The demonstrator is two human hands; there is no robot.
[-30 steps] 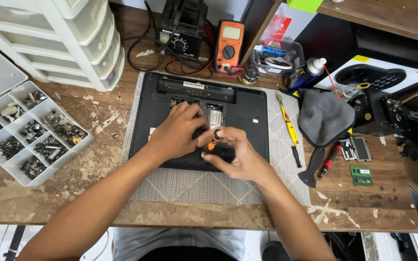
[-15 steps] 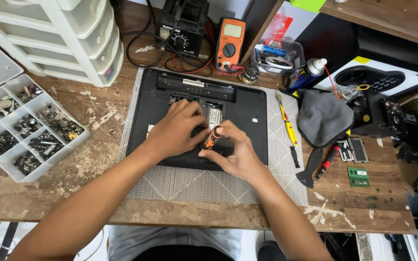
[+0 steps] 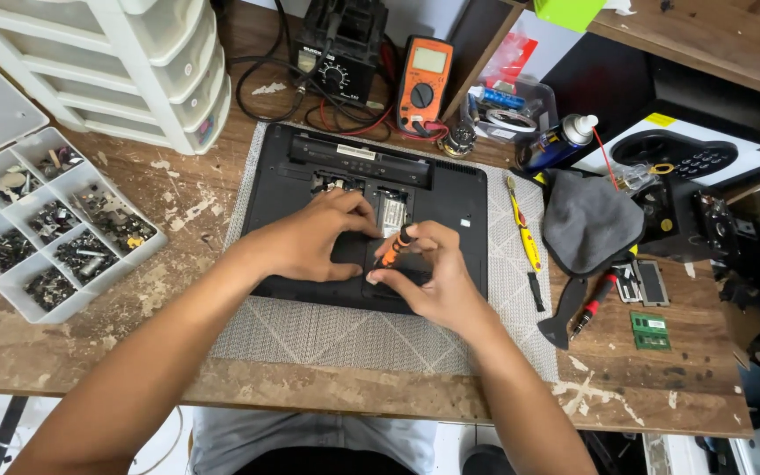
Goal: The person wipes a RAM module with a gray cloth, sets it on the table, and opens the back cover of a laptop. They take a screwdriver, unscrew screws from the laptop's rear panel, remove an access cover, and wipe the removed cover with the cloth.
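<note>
The right hand pinches a small screwdriver with an orange-and-black handle between thumb and fingertips; the tool leans steeply over the laptop. The tip itself is hidden by the fingers. The left hand lies palm-down on the same casing, fingers curled loosely, pressing on it and grasping nothing.

The laptop is a matte black plastic shell lying underside-up, with a long battery bay along its far edge and an open rectangular recess just beyond the screwdriver. Under the laptop lies a grey woven mat with a fine ribbed texture.

Right of the laptop, on the mat edge, lies a slim yellow tool. Further right sits a crumpled grey cloth, then a red-handled screwdriver and two green memory modules.

Behind the laptop stand an orange multimeter and a black soldering station with tangled black and red leads.

Left of the laptop, a clear plastic compartment tray holds sorted dark screws and small metal parts. Beyond it stands a white plastic drawer unit.

All rest on a worn wooden workbench, scratched and flecked with pale paint.
</note>
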